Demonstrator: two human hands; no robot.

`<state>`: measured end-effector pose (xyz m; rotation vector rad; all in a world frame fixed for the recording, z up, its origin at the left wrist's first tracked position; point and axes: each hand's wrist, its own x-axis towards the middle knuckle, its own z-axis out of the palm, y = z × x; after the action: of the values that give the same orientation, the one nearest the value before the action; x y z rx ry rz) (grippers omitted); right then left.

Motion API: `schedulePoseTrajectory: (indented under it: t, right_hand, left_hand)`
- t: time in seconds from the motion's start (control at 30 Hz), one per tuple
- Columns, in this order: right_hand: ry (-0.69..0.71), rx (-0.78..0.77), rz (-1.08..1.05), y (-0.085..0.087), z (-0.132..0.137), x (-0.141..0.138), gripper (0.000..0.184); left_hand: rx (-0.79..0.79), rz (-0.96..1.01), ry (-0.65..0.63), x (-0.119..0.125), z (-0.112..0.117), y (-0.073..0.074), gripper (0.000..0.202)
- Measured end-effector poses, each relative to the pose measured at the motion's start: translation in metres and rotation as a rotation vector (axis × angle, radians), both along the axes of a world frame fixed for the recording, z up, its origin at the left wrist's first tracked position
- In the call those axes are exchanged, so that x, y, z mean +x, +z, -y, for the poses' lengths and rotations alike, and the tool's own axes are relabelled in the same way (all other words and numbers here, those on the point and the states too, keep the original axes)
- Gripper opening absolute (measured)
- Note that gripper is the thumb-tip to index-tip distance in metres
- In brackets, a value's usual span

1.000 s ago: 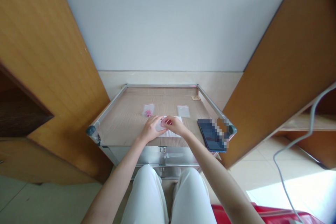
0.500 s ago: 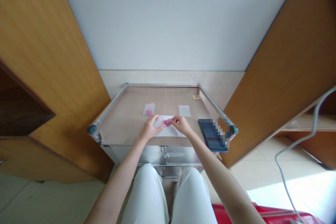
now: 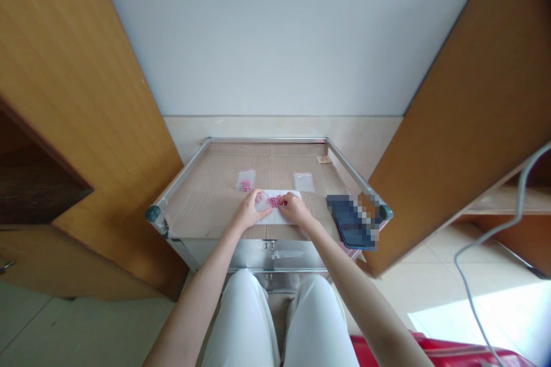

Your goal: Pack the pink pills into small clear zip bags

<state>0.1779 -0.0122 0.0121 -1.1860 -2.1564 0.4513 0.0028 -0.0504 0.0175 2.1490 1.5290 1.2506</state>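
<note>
Left hand (image 3: 248, 210): grip clamped on a small clear plastic bag (image 3: 262, 202), apparently steadying it. Right hand (image 3: 295, 209): fingertips together at 9 o'clock, at round pink beads (image 3: 276, 201); clamping cannot be told. A white paper sheet (image 3: 280, 215) beneath seemingly contains the beads on the cardboard-lined metal tabletop (image 3: 267, 160).

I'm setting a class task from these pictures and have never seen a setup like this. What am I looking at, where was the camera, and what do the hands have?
There is no machine here. One camera worn on a person's head looks forward and down, so the bare arms are the wearer's own. On a metal-framed tray lie a white sheet, loose pink beads and two small clear bags: one holding pink beads, the other apparently empty. The left hand cups something clear. The right hand is at the beads; whether it holds any, I cannot tell.
</note>
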Motion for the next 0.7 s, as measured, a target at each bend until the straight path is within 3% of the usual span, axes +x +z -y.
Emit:
schedulePoseTrajectory:
  t: [0.43, 0.57, 0.7]
  right_hand:
    - [-0.039, 0.027, 0.08, -0.003, -0.002, -0.002, 0.01]
    - [-0.08, 0.025, 0.028, -0.004, -0.001, -0.003, 0.007]
    - [-0.096, -0.008, -0.093, 0.008, 0.003, -0.003, 0.009]
  left_hand:
    - [-0.032, -0.007, -0.023, -0.002, -0.002, -0.003, 0.046]
    - [-0.023, -0.004, -0.026, -0.002, -0.002, -0.003, 0.045]
    - [-0.009, -0.007, -0.029, -0.003, -0.003, -0.004, 0.045]
